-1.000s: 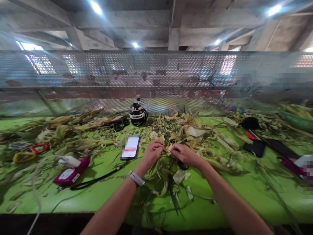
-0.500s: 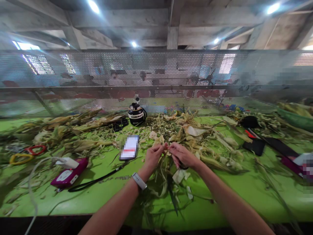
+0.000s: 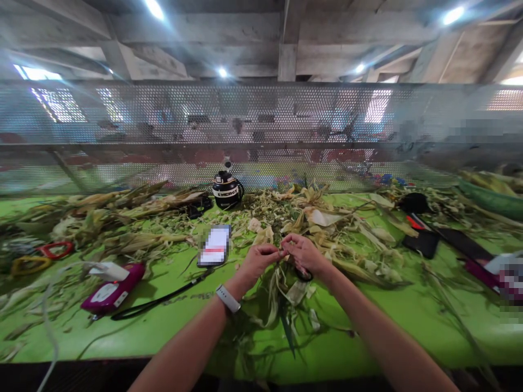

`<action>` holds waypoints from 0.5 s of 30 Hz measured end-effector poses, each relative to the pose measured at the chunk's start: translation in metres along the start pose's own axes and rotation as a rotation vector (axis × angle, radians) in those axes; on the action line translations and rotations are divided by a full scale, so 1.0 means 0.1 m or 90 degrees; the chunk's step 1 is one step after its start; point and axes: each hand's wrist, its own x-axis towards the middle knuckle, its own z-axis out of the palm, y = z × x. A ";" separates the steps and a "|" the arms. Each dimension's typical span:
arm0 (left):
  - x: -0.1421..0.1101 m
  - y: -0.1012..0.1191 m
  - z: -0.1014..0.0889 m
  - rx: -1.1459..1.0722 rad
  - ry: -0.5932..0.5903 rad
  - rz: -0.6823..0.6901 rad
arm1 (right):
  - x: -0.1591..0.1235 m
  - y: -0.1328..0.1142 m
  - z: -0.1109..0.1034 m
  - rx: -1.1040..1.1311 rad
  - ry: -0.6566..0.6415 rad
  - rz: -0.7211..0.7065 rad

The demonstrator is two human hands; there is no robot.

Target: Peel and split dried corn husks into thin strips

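Observation:
My left hand and my right hand meet fingertip to fingertip above a clump of green and pale corn husks on the green table. Both hands are closed in a pinch on the top of the husk strips, which hang down beneath them. A dark ring-shaped object shows under my right palm. A white watch is on my left wrist.
A phone lies left of my hands, with a black lanyard running to a magenta device. A black jug stands by the perforated metal screen. Husk piles cover the left and back; black tools lie to the right.
Both hands have stayed together on the husks, lifting slightly and working the strips; the view has shifted a little to the left.

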 end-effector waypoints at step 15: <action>0.03 -0.10 -0.01 -0.163 0.009 -0.085 | 0.03 0.08 0.04 0.017 0.046 -0.071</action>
